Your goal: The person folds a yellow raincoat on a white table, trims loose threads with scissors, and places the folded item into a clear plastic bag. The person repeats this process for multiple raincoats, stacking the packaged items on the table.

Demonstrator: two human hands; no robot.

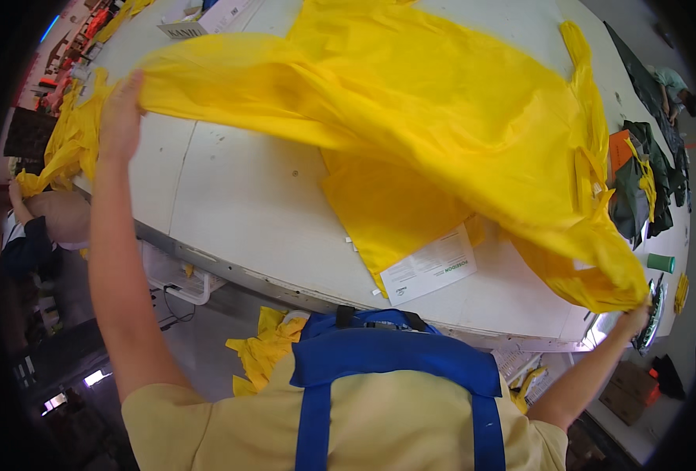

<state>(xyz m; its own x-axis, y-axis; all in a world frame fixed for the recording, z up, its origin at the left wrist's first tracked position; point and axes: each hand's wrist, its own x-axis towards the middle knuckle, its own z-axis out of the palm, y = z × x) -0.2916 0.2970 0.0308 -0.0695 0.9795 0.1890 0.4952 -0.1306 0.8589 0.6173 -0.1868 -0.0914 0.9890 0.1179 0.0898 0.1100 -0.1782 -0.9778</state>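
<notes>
2 hands up: L hand (pixel 119 116) fingers clamped on yellow garment (pixel 411 118) edge; R hand (pixel 633 320) pinched on its far corner, above table (pixel 238 204).

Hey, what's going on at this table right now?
A person in a blue apron holds a big yellow garment up over a white table, arms spread wide. The left hand grips one end, the right hand the other, so the cloth billows in the air. Beneath it, a folded yellow piece with a printed sheet lies on the table. Dark garments sit at the far right.
</notes>
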